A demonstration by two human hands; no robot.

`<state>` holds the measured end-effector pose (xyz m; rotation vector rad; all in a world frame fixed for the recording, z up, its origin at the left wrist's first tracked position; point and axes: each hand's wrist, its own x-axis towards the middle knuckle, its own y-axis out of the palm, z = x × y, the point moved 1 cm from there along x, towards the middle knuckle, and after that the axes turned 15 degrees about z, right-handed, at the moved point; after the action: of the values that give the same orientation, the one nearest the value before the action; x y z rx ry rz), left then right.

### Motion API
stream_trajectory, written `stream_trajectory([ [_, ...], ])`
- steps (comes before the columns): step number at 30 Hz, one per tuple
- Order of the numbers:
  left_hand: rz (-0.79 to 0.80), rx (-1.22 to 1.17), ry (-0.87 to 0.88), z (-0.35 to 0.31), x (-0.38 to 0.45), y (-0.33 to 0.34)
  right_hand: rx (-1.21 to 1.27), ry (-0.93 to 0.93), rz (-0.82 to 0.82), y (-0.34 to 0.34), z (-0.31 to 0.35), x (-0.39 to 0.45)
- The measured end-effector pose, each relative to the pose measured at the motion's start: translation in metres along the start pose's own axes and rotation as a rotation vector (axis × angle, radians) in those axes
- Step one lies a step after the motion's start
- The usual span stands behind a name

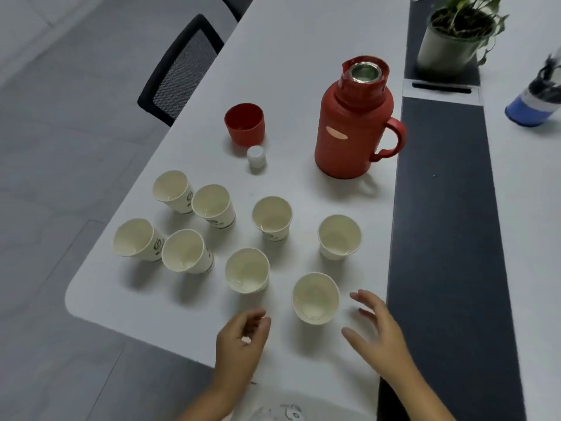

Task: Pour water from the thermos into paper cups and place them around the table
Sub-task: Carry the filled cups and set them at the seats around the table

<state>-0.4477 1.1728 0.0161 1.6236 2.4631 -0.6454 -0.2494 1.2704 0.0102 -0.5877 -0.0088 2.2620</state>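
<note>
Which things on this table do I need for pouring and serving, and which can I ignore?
Needed: red plastic thermos with handle, open at the top; eight white paper cups; red plastic lid cup; small white stopper.

Ignore: potted green plant; blue-and-white bottle; black mesh chair.

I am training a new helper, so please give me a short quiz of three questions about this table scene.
1. How many paper cups stand on the table?
2. True or false: the red thermos has its lid on.
3. Which is nearest the right hand: A) red lid cup, B) nearest paper cup, C) potted plant?

Key
1. Eight.
2. False; its mouth is open, and the white stopper stands on the table.
3. B.
</note>
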Motion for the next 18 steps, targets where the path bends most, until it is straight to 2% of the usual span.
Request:
stream_trajectory([
  [2,0.0,-0.012,-0.092,0.016,0.005,-0.007,0.009,0.006,-0.015,0.02,0.0,0.006],
  [5,0.029,-0.027,-0.141,0.027,0.03,-0.023,0.039,0.003,-0.065,0.044,0.001,0.02],
  [7,0.067,-0.022,-0.102,0.026,0.051,-0.031,0.06,-0.032,-0.146,0.056,0.0,0.029],
  [11,0.229,0.021,0.082,0.024,0.082,-0.036,0.092,-0.036,-0.33,0.073,0.002,0.045],
  [18,0.333,0.077,0.103,0.025,0.093,-0.04,0.135,0.017,-0.469,0.088,0.009,0.032],
])
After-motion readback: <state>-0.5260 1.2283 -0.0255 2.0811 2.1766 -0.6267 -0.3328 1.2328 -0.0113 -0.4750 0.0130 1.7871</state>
